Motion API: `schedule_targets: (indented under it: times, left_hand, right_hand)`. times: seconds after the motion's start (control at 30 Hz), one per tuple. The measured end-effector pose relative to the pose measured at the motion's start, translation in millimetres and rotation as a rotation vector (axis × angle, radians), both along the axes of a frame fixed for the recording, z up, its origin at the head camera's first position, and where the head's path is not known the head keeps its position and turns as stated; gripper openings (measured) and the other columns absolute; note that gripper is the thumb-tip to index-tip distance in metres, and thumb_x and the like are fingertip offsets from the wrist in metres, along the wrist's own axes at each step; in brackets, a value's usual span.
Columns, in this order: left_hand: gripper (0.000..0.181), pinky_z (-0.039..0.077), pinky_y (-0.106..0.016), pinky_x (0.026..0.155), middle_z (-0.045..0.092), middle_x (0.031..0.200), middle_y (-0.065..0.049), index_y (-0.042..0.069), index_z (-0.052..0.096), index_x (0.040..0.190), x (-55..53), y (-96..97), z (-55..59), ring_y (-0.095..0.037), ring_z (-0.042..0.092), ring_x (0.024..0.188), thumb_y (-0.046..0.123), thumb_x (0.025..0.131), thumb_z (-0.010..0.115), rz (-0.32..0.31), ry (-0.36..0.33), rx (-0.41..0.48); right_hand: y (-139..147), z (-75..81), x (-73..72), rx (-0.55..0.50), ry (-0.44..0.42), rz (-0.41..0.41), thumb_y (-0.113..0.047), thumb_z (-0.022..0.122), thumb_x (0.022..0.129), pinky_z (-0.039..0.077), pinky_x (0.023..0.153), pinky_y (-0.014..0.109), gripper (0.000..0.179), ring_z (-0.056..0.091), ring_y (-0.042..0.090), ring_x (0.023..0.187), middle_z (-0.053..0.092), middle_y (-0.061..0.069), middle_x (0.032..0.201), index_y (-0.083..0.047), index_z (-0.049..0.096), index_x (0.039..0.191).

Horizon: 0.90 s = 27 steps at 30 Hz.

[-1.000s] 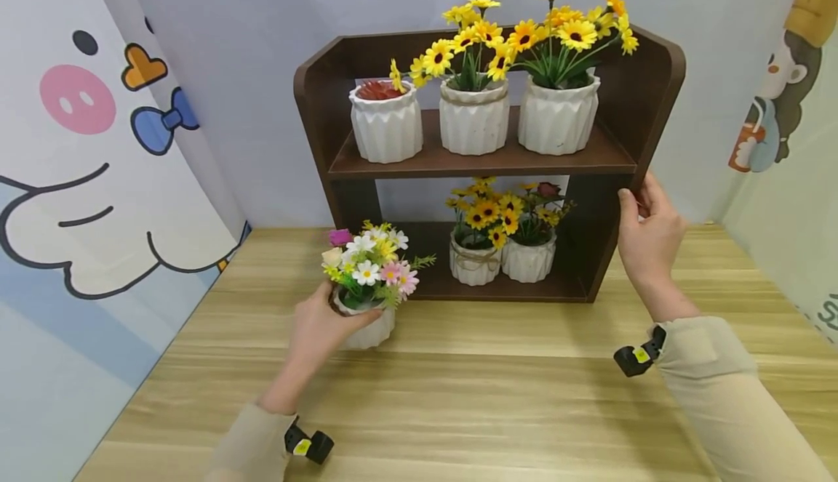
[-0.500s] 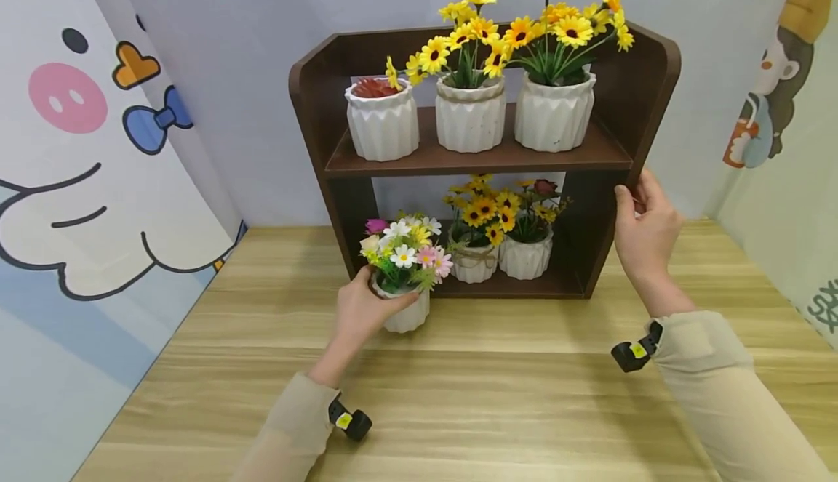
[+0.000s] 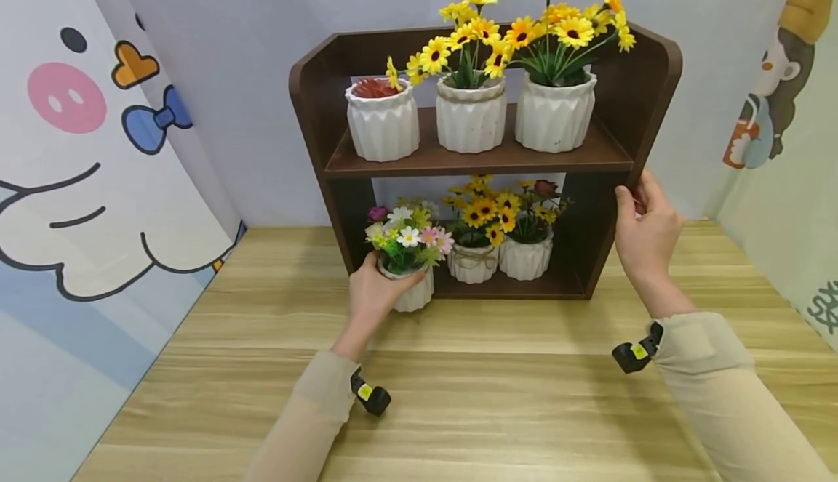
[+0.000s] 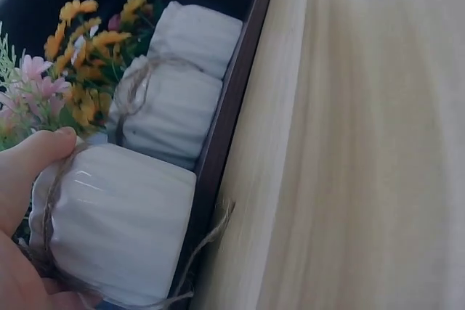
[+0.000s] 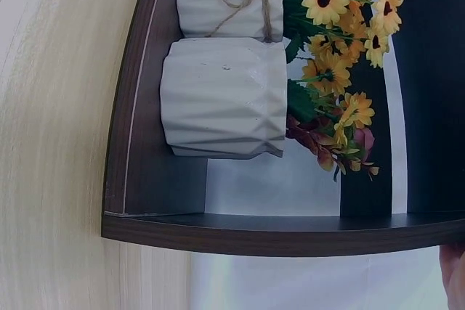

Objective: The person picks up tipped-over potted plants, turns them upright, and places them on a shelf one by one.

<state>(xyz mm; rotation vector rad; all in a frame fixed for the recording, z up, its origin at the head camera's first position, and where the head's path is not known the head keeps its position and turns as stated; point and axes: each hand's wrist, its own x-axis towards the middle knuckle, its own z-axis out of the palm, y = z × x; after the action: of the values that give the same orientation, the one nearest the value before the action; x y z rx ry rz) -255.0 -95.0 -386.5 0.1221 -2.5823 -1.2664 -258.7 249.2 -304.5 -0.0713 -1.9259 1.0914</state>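
Observation:
My left hand (image 3: 380, 289) grips the rim of a white ribbed flower pot (image 4: 120, 219) with twine round it, thumb at the near side. White, pink and yellow flowers (image 3: 409, 235) rise from this pot, which is at the left front of the lower shelf. Beside it stand a twine-tied pot of yellow sunflowers (image 3: 473, 264) and another white pot (image 5: 224, 98) with yellow flowers and a dark red rose. My right hand (image 3: 648, 231) holds the right side panel of the dark brown shelf (image 3: 481, 169), with the thumb on the front edge and the other fingers partly hidden behind it.
Along the upper shelf stand a pot with a red succulent (image 3: 382, 122) and two pots of yellow flowers (image 3: 471, 122). The shelf stands on a wood-grain table (image 3: 497, 380) against a pale backdrop (image 3: 222, 46) with cartoon prints at both sides.
My left hand has carried the mixed-flower pot rightward and back, from the table left of centre to the lower shelf's front. My right hand has stayed on the side panel.

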Motion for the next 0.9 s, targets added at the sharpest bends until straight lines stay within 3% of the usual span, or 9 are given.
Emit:
schedule_targets:
  times: [0.37,0.9]
  left_hand:
    - [0.080,0.049,-0.045,0.082,0.061,0.112,-0.018,0.005,0.049,0.123,-15.2,4.1,-3.2,-0.031,0.060,0.101,0.049,0.063,0.077,-0.003,-0.001,0.037]
    - [0.086,0.048,-0.046,0.083,0.059,0.115,-0.019,0.003,0.045,0.127,-37.2,9.1,-10.4,-0.034,0.058,0.102,0.055,0.065,0.074,-0.003,0.059,-0.010]
  right_hand:
    - [-1,1.0,1.2,0.007,-0.022,-0.012,-0.020,0.056,0.090,0.040,0.069,0.002,0.030,0.054,-0.015,0.080,0.067,0.010,0.106,-0.011,0.061,0.118]
    - [0,-0.6,1.4,0.025,-0.005,0.004,-0.017,0.056,0.091,0.039,0.068,0.002,0.030,0.049,-0.021,0.079,0.065,0.010,0.110,-0.008,0.060,0.119]
